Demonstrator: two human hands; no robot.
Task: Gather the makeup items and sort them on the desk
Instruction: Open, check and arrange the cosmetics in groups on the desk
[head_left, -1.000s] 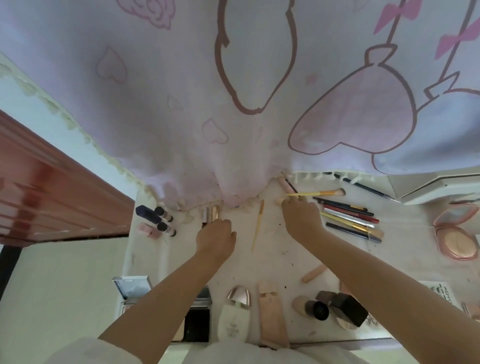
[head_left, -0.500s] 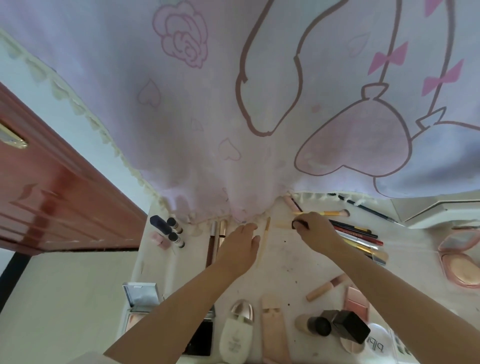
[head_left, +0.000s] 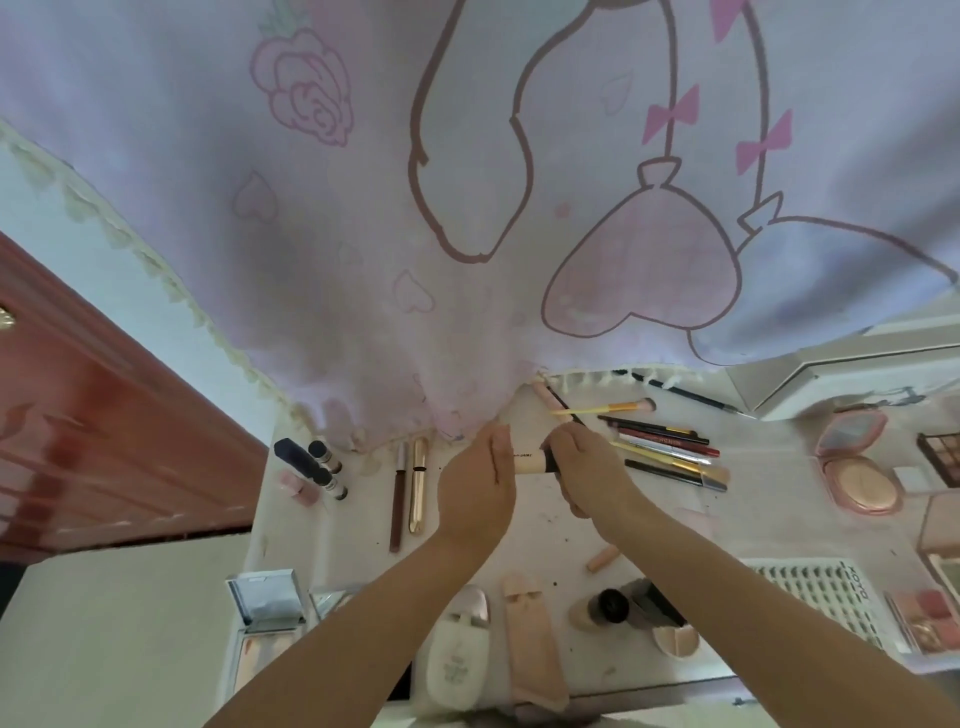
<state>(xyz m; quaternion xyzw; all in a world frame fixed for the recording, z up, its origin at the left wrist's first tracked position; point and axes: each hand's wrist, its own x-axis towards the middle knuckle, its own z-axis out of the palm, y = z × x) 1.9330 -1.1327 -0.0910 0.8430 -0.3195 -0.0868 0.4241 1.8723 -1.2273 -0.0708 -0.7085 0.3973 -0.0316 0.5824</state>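
Now, change: 0.5 s ago the left hand (head_left: 480, 480) lay flat and open near the desk's (head_left: 675, 525) far edge while the right hand (head_left: 582, 467) pinched sth small by the pencils; both hands have since come together on one beige stick (head_left: 531, 461).
Grip L: fingers straight, side-on, touching the stick's left end; no curl visible.
Grip R: fingers curled round the stick's dark right end, clamped.
Stick pos: held between the hands, mid-desk near the far edge, just below the cloth (head_left: 467, 208) hem.
Meaning: prob. capping or checking the stick before it joins a group; a guess. Sorting looks part done, w/ groups on the desk's left and right and loose bits at the near edge.
Count, small bottles (head_left: 322, 467): approx 4–5 at the far-left corner, some blurred.
Count, tubes (head_left: 410, 488): 2, one dark red, one gold, side by side left of the L hand.
Count, pencils (head_left: 670, 452): approx 6–7 in a fan right of the R hand; overlap, can't be exact.
Count, brush (head_left: 602, 408): 1 w/ yellow handle, far edge, above the fan.
Count, compact (head_left: 857, 467): 1 pink, open, right side.
Count, lash tray (head_left: 815, 587): 1, near-right.
Count, white bottle (head_left: 457, 654): 1, near edge.
Count, pink case (head_left: 530, 639): 1, beside it.
Count, palettes (head_left: 267, 603): 2 seen at the near-left corner.
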